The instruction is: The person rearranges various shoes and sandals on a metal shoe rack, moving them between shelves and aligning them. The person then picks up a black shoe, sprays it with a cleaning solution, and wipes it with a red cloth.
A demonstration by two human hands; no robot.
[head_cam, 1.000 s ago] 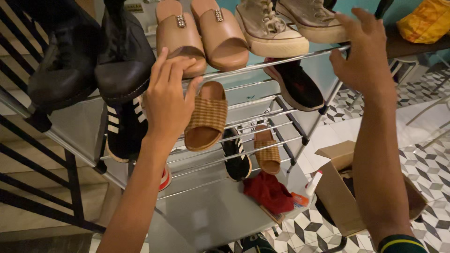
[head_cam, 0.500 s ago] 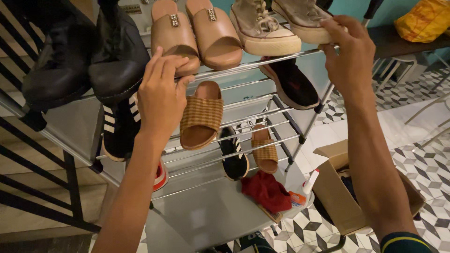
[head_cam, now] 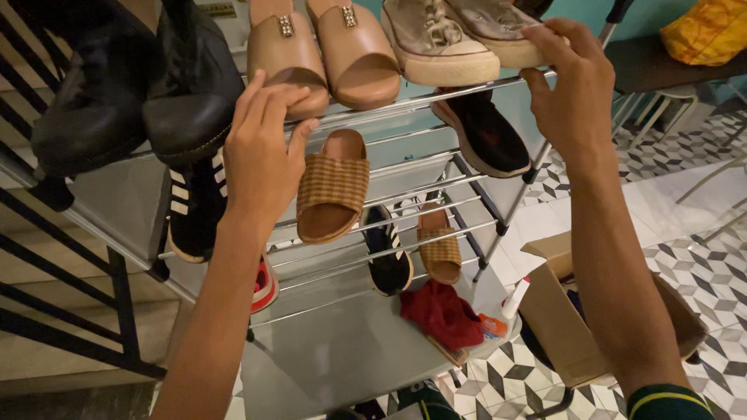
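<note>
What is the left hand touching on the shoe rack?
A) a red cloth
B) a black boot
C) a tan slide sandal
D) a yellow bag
C: the left hand has its fingertips on the toe of the tan slide sandal on the top shelf, while the right hand is at a worn beige sneaker.
</note>
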